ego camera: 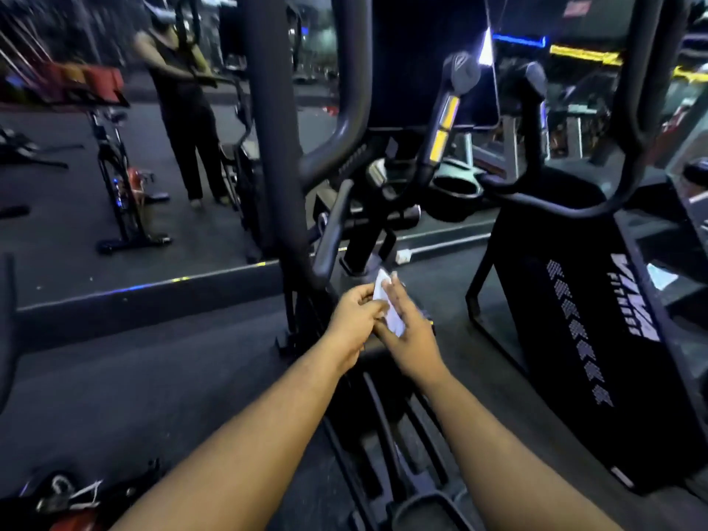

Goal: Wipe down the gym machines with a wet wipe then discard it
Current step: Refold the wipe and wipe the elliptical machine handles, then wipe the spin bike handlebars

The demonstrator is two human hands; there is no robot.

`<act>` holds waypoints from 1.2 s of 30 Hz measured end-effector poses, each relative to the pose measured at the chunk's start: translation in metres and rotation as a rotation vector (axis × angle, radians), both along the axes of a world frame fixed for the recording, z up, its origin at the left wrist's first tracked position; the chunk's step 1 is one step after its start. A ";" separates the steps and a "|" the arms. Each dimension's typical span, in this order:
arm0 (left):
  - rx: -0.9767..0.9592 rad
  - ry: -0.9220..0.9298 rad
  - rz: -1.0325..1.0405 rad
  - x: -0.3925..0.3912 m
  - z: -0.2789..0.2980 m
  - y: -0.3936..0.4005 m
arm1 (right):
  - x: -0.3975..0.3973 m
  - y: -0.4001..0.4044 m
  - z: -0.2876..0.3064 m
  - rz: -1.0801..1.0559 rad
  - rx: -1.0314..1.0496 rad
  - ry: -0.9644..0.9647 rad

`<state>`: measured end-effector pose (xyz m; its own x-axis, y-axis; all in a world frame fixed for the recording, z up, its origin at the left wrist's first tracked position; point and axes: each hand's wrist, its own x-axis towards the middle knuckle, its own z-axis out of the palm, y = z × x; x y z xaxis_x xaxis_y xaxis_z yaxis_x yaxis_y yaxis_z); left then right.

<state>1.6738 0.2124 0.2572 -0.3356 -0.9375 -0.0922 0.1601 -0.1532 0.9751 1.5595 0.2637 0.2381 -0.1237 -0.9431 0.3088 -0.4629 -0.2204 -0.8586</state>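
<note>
A dim gym with a dark rubber floor [95, 377] is seen, and a large wall mirror [115, 185] stands behind the machines. Nearest, both forearms are stretched forward over the base of a black elliptical machine [344, 155]. A white wet wipe [387, 300] is held between the two hands, in front of the machine's lower column. It is pinched by the curled fingers of the left hand [354, 320], and the right hand [412, 331] is laid against it with its fingers partly folded round it. To the right, a black machine housing [574, 320] with white lettering is placed. Farther away, a spin bike [118, 185] and a standing person [184, 109] are shown in the mirror.
</note>
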 end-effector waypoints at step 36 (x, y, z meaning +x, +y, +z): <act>0.115 -0.396 1.029 0.274 -0.145 0.485 | 0.244 0.334 -0.107 0.740 0.551 -0.350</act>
<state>1.9475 0.6973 0.1125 0.6712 -0.7306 -0.1253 -0.0566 -0.2190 0.9741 1.8034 0.5978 0.1307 0.5550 -0.8203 -0.1381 -0.0699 0.1194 -0.9904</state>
